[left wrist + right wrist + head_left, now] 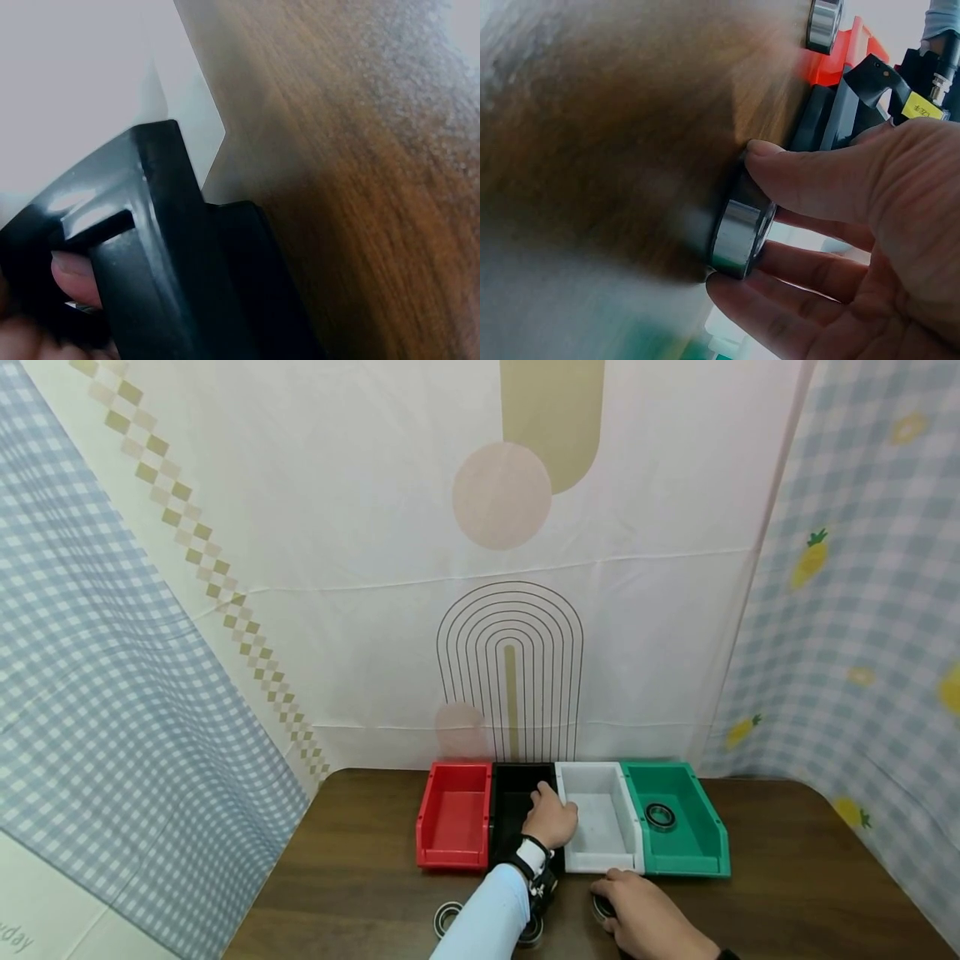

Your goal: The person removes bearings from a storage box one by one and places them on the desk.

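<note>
My left hand (551, 818) reaches over the black bin (517, 787), its fingers pointing down toward the inside. In the left wrist view, a thumb (75, 277) shows beside the black plastic wall (161, 247); the other fingers are mostly hidden, and I cannot tell whether they hold anything. My right hand (648, 914) pinches a ball bearing (736, 240) between thumb and fingers, at the tabletop in front of the white bin (597, 814). The bearing stands on edge in the right wrist view, with its shiny outer ring visible.
A red bin (455, 814) stands left of the black one, and a green bin (708, 852) at the right end holds one bearing (660, 817). Two more bearings lie on the brown table (345, 877), one (446, 917) left of the left forearm, another (532, 932) partly behind it.
</note>
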{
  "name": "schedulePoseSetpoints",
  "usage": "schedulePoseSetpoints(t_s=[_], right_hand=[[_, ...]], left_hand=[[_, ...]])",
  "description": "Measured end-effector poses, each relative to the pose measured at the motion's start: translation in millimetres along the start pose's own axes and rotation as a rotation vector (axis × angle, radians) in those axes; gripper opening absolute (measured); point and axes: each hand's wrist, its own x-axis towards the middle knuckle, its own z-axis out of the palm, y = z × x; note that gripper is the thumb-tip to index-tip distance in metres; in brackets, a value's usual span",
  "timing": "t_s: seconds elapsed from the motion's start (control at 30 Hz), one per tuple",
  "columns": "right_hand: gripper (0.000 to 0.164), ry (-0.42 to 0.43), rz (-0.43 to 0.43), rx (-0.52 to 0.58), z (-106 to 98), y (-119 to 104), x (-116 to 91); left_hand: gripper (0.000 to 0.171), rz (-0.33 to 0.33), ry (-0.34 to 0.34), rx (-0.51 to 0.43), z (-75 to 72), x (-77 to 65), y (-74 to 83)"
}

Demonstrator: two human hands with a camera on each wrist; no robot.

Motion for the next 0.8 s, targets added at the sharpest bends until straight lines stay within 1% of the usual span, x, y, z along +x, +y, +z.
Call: schedulePoseSetpoints(t_s=[0.2,0.47,0.6,0.8], right_hand=[[0.033,-0.053,0.053,0.025,-1.0,-2.0,-2.5],[0.030,-0.059,0.070,-0.011,2.0,-4.3,-1.9],[0.029,-0.055,0.077,0.001,2.6,-5.7,-1.9],[0.030,-0.079,0.090,0.032,1.3,-6.0,-1.4]], left_hand=[[0.079,-0.001,-0.009,-0.001,-1.0,-2.0,1.5],[0.078,-0.006,0.003,0.005,-0.8,-3.2,2.7],[0.078,-0.007,0.007,0.005,-1.9,-3.4,3.3],[0.077,-0.005,0.008,0.010,-3.8,-7.1,5.2]])
